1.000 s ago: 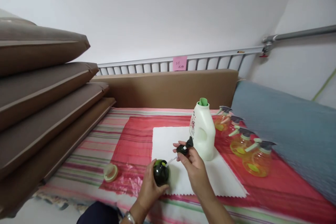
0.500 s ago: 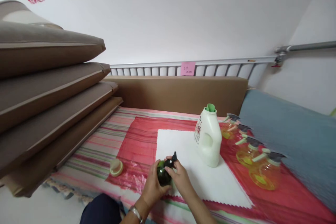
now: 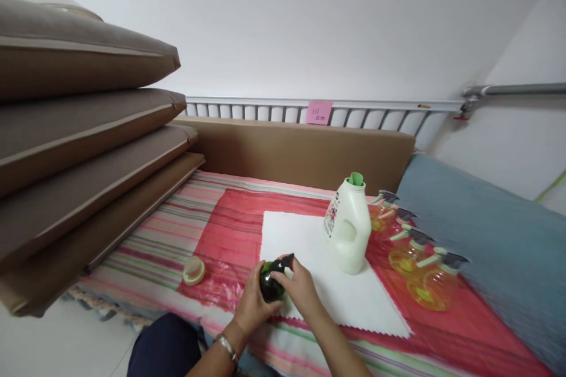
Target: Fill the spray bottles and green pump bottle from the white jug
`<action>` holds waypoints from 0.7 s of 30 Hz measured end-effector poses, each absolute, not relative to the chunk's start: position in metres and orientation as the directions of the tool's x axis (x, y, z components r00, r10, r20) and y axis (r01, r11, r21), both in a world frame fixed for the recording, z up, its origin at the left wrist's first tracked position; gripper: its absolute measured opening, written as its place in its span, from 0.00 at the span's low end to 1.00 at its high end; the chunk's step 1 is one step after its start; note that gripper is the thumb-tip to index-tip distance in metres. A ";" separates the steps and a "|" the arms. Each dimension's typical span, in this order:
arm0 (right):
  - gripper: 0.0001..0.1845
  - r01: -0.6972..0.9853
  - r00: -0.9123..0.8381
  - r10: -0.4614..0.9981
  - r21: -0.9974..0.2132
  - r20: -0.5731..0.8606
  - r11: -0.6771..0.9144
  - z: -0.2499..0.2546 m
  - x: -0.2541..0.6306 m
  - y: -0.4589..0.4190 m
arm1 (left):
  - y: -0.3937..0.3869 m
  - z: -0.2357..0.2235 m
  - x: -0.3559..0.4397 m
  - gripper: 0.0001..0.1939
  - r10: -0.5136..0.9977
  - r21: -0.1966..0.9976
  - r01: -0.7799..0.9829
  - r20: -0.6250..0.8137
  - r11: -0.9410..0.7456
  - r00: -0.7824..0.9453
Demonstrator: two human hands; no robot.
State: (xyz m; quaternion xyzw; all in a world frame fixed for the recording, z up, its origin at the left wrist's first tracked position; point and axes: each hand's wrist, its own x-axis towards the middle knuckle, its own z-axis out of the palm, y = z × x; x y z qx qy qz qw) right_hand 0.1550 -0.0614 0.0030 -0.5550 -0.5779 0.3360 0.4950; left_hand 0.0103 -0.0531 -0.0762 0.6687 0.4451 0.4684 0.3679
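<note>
A small dark green pump bottle (image 3: 269, 287) is in front of me, over the near edge of the white cloth. My left hand (image 3: 252, 301) is wrapped around its round body from the left. On the right side, my right hand (image 3: 301, 287) grips the black pump head (image 3: 287, 260) with thumb and fingers. Its spout points to the right. Beyond the hands, a pale green jug (image 3: 354, 227) stands upright with no lid on its mouth, and a green piece (image 3: 356, 178) pokes out of the opening. The jug's round cap (image 3: 193, 271) seems to lie at left.
Several transparent pump bottles with yellow liquid (image 3: 427, 291) line the right side of the red cloth (image 3: 239, 215), beside a blue-grey surface (image 3: 495, 224). Stacked brown cushions (image 3: 88, 112) rise at left. A white radiator (image 3: 265, 112) runs behind a brown panel (image 3: 287, 150).
The pump spout has turned from pointing up to pointing right under my right hand. My left hand keeps its hold on the bottle. The camera view has shifted slightly downward.
</note>
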 end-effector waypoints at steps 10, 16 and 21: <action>0.18 0.318 0.058 0.975 -0.930 0.215 0.186 0.007 0.150 -0.065 | -0.056 -0.065 0.011 0.46 0.942 0.922 0.215 0.293 -0.323 0.161; 0.19 0.446 0.114 0.968 -0.882 0.225 0.153 0.014 0.157 -0.068 | -0.060 -0.065 0.022 0.46 0.944 0.929 0.169 0.317 -0.329 0.094; 0.20 0.519 0.146 0.961 -0.845 0.233 0.126 0.007 0.162 -0.069 | -0.059 -0.073 0.028 0.47 0.942 0.932 0.159 0.304 -0.325 0.144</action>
